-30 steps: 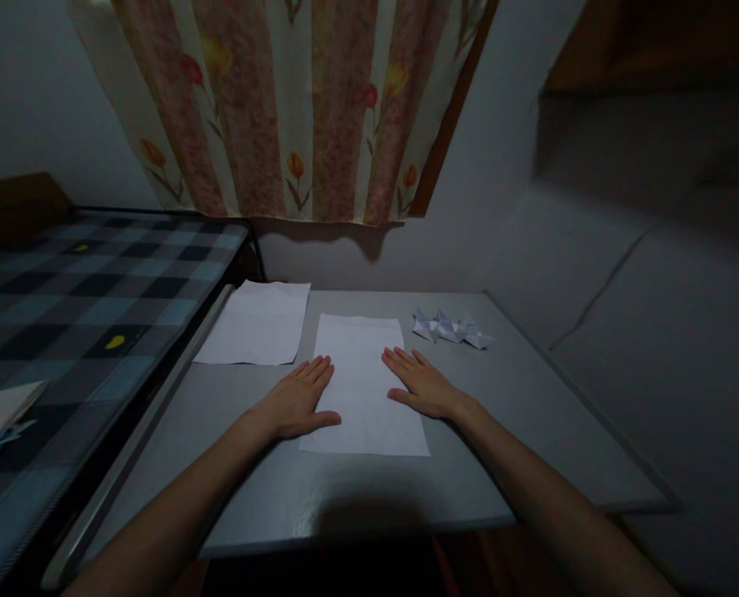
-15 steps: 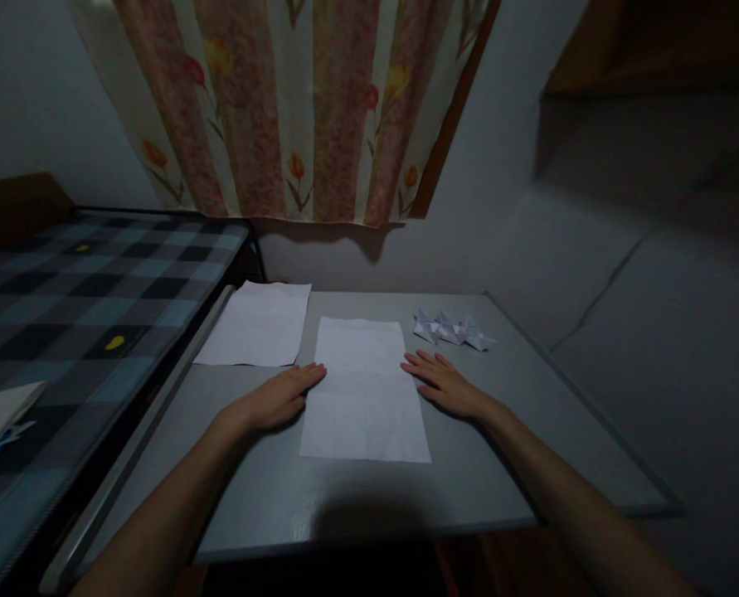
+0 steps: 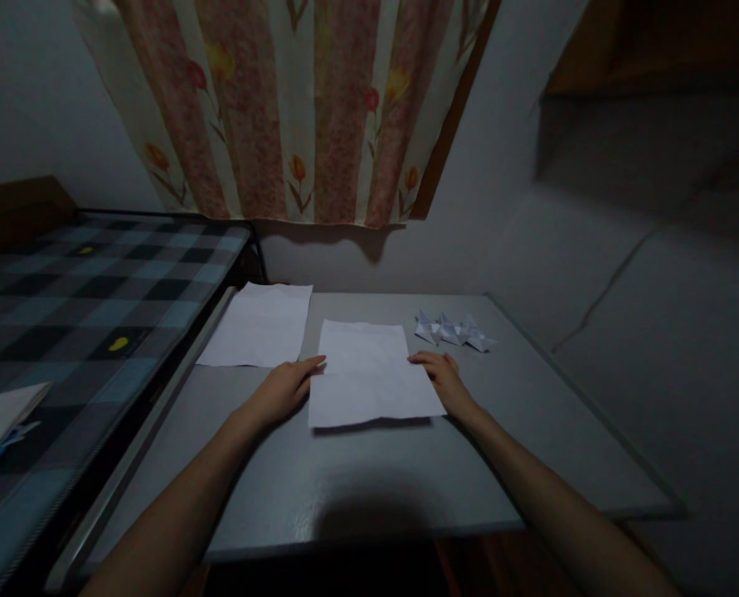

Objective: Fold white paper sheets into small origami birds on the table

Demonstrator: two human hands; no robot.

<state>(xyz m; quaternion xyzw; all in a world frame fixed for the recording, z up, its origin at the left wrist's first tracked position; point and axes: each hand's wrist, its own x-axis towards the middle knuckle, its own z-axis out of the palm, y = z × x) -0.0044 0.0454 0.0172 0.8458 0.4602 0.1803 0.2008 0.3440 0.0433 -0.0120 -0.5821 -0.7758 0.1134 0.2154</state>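
A white sheet of paper [image 3: 369, 373] lies before me on the table, its near half raised off the surface with a dark shadow beneath and a crease across its middle. My left hand [image 3: 287, 388] grips its left edge near the crease, fingers on top and the thumb partly hidden. On the opposite edge, my right hand [image 3: 449, 383] holds the paper in the same way, some of its fingers tucked out of sight. Three small folded paper figures [image 3: 451, 330] with pointed tips stand in a row beyond my right hand.
More white paper [image 3: 257, 323] lies at the table's far left. The grey table [image 3: 269, 497] meets a wall behind and a bed with a checked cover [image 3: 176, 274] on the left. A flowered curtain [image 3: 300, 108] hangs above; a wooden shelf [image 3: 655, 50] juts out upper right.
Both hands lay flat beside the paper's edges; now they have closed on its sides. The near half of the sheet has come up off the table.
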